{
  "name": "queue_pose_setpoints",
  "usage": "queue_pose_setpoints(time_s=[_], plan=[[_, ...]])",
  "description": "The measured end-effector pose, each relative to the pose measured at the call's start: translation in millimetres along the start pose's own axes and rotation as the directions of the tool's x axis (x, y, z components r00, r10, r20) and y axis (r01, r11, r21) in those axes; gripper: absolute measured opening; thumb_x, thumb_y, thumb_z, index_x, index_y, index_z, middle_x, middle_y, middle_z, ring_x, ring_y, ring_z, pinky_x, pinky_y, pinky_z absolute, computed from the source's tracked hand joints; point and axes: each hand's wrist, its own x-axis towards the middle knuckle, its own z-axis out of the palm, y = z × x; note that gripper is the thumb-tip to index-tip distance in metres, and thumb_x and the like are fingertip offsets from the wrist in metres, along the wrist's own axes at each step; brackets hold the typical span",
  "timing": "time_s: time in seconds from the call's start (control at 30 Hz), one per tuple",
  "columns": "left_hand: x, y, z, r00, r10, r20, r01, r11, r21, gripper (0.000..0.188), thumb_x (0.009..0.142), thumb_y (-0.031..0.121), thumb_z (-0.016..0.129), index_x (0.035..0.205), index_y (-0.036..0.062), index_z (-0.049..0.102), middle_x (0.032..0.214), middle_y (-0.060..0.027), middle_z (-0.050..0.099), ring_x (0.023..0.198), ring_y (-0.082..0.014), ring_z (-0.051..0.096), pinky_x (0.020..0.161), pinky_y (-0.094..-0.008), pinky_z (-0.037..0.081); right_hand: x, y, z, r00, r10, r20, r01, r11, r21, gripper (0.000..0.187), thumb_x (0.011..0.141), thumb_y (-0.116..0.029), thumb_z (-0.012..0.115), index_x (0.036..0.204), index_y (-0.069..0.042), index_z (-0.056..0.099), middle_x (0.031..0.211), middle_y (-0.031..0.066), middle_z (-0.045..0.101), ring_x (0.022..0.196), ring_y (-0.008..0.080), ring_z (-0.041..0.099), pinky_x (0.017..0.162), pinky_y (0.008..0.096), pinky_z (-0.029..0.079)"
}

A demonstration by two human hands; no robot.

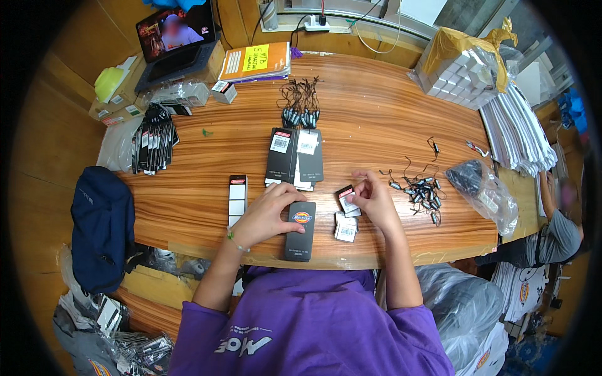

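Observation:
A stack of dark grey hang tags [298, 243] lies near the table's front edge. My left hand [266, 216] rests over its upper left side, thumb and fingers closed around it. To the right, my right hand [374, 202] pinches a small black, red and white label [345, 195] at the top of one small pile. Just below that sits another pile of white labels [345, 228]. Beyond my hands are two columns of barcoded tags [279, 155], their black strings [301, 103] spread toward the far side. A strip of white labels [237, 199] lies beside my left wrist.
Loose black strings with clips [424, 194] lie at the right, near a clear plastic bag [490, 194]. More tags [153, 147] are heaped at the left. A laptop [175, 47], an orange folder [256, 61], and a carton of small white boxes [461, 69] stand at the back.

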Motion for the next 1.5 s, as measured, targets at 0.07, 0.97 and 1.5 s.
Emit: queue_pose_setpoints(time_s=[0.07, 0.97, 1.5], plan=[[-2, 2, 0, 1.000, -0.007, -0.007, 0.007, 1.000, 0.024, 0.056, 0.059, 0.027, 0.079, 0.107, 0.0056, 0.059, 0.102, -0.0059, 0.052, 0.101, -0.0250, 0.048, 0.089, -0.0340, 0.040, 0, 0, -3, 0.999, 0.025, 0.046, -0.035, 0.973, 0.228, 0.044, 0.074, 0.004, 0.066, 0.115, -0.002, 0.051, 0.072, -0.0027, 0.050, 0.066, 0.0047, 0.048, 0.059, 0.0172, 0.039], [-3, 38, 14, 0.961, -0.237, -0.140, 0.015, 0.550, -0.835, 0.027, 0.087, -0.004, 0.050, 0.113, -0.0002, 0.042, 0.097, -0.0106, 0.062, 0.087, -0.0113, 0.059, 0.075, -0.0222, 0.048, -57, -42, 44, 0.968, -0.195, -0.157, 0.239, 0.904, 0.354, 0.019, 0.079, 0.000, 0.064, 0.093, 0.000, 0.051, 0.070, 0.0002, 0.056, 0.066, 0.0049, 0.052, 0.062, 0.0190, 0.041], [4, 38, 34, 0.927, -0.257, -0.273, -0.091, 0.552, -0.829, 0.017, 0.085, -0.002, 0.055, 0.102, -0.0046, 0.055, 0.095, -0.0090, 0.062, 0.088, -0.0116, 0.059, 0.080, -0.0226, 0.048, -3, 28, -62, 0.837, -0.453, -0.309, 0.056, 0.631, -0.774, 0.008, 0.074, -0.009, 0.064, 0.078, -0.002, 0.061, 0.078, 0.0115, 0.059, 0.075, 0.0299, 0.054, 0.067, 0.0380, 0.043]])
